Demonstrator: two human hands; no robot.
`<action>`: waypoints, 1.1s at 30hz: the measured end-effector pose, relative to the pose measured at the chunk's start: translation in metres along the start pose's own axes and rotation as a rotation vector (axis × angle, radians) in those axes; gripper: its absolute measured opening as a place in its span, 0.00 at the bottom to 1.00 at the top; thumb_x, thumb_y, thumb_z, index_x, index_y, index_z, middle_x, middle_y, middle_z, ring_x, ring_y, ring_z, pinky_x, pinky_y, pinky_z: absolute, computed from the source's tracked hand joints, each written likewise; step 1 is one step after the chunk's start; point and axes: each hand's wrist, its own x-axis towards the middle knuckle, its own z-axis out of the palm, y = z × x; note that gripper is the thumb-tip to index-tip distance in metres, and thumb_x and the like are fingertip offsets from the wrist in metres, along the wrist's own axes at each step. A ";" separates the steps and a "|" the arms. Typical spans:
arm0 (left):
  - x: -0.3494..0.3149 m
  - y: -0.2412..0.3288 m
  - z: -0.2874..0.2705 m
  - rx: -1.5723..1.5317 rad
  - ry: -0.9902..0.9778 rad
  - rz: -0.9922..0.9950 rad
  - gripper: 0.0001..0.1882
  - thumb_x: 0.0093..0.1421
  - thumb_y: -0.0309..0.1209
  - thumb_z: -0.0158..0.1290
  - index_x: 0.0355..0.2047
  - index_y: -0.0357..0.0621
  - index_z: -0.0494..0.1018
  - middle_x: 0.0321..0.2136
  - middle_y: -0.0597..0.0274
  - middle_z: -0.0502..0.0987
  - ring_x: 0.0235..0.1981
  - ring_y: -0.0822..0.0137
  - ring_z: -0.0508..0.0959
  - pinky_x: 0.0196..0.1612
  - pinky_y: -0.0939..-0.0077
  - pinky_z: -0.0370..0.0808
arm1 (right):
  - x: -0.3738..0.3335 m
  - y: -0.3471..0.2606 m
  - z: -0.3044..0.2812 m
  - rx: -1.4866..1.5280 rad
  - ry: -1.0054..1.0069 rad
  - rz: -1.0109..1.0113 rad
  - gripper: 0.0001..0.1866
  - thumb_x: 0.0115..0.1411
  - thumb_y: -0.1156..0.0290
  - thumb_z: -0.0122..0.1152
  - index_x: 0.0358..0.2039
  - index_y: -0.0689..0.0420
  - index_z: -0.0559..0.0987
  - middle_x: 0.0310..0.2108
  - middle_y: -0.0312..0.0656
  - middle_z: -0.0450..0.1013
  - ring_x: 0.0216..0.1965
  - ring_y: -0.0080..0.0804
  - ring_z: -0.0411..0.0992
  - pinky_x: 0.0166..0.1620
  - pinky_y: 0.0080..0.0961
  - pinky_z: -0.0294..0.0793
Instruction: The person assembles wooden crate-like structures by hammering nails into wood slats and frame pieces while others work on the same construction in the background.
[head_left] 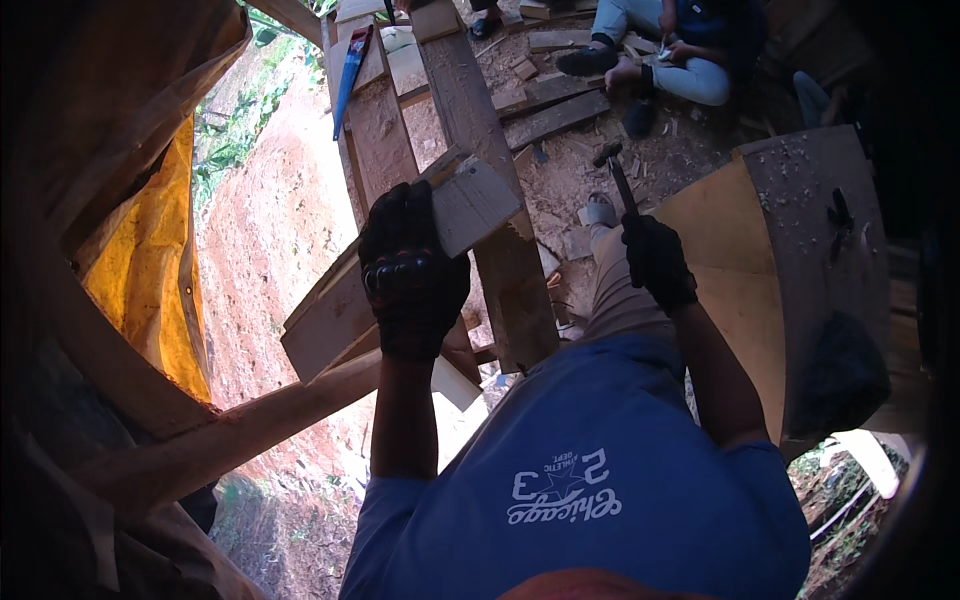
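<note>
My left hand (412,272), in a black glove with padded knuckles, is closed around a short wooden board piece (476,204). The piece lies at a slant across the long planks, one end to the lower left and the other to the upper right. It seems to be made of more than one board; the join is partly hidden under my glove. My right hand (657,264), also gloved in black, grips a hammer (622,186) by its handle. The hammer's dark head points away from me, to the right of the board piece and apart from it.
Long planks (460,100) run away from me, with a blue handsaw (350,82) on the left. A person (690,70) sits beyond, among wood offcuts (556,118) and shavings. A plywood sheet (722,235) stands right; a wooden beam (240,425) and yellow tarp (150,285) are left.
</note>
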 end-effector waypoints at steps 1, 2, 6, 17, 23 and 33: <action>-0.002 0.002 -0.006 0.042 -0.060 -0.037 0.41 0.56 0.40 0.69 0.67 0.36 0.68 0.60 0.42 0.74 0.65 0.43 0.72 0.68 0.45 0.68 | 0.003 0.002 0.013 -0.076 0.057 -0.088 0.12 0.60 0.76 0.59 0.45 0.58 0.78 0.36 0.46 0.76 0.37 0.49 0.78 0.39 0.43 0.77; -0.010 0.002 -0.006 0.116 -0.053 -0.018 0.45 0.54 0.45 0.72 0.67 0.37 0.68 0.59 0.42 0.75 0.64 0.43 0.73 0.67 0.45 0.68 | 0.002 0.007 0.026 -0.161 0.123 -0.162 0.13 0.59 0.76 0.60 0.45 0.58 0.77 0.34 0.45 0.76 0.37 0.50 0.78 0.39 0.45 0.77; -0.004 0.005 -0.014 0.266 -0.191 -0.050 0.46 0.54 0.45 0.73 0.67 0.37 0.67 0.58 0.42 0.75 0.61 0.42 0.74 0.65 0.47 0.72 | 0.028 0.029 0.089 -0.047 0.122 -0.070 0.12 0.59 0.77 0.60 0.44 0.57 0.76 0.33 0.44 0.74 0.34 0.48 0.78 0.37 0.43 0.78; 0.001 0.003 0.004 0.328 -0.297 -0.104 0.43 0.58 0.40 0.72 0.68 0.39 0.65 0.60 0.46 0.73 0.61 0.45 0.75 0.63 0.52 0.76 | 0.048 0.060 0.145 0.265 0.110 -0.095 0.12 0.61 0.77 0.59 0.45 0.56 0.77 0.34 0.46 0.74 0.34 0.49 0.78 0.36 0.45 0.76; -0.021 -0.005 -0.012 0.377 -0.314 -0.237 0.48 0.56 0.45 0.73 0.71 0.42 0.62 0.65 0.47 0.69 0.64 0.45 0.73 0.65 0.50 0.75 | 0.088 0.015 0.103 0.318 0.034 -0.055 0.09 0.71 0.73 0.53 0.47 0.57 0.80 0.35 0.46 0.75 0.36 0.45 0.79 0.37 0.42 0.77; -0.112 -0.127 -0.034 0.148 0.045 -0.136 0.32 0.62 0.36 0.64 0.67 0.50 0.71 0.59 0.54 0.78 0.62 0.52 0.77 0.67 0.55 0.72 | 0.147 -0.145 -0.004 0.019 0.301 -0.706 0.09 0.67 0.72 0.62 0.45 0.53 0.86 0.41 0.42 0.83 0.40 0.40 0.84 0.42 0.34 0.83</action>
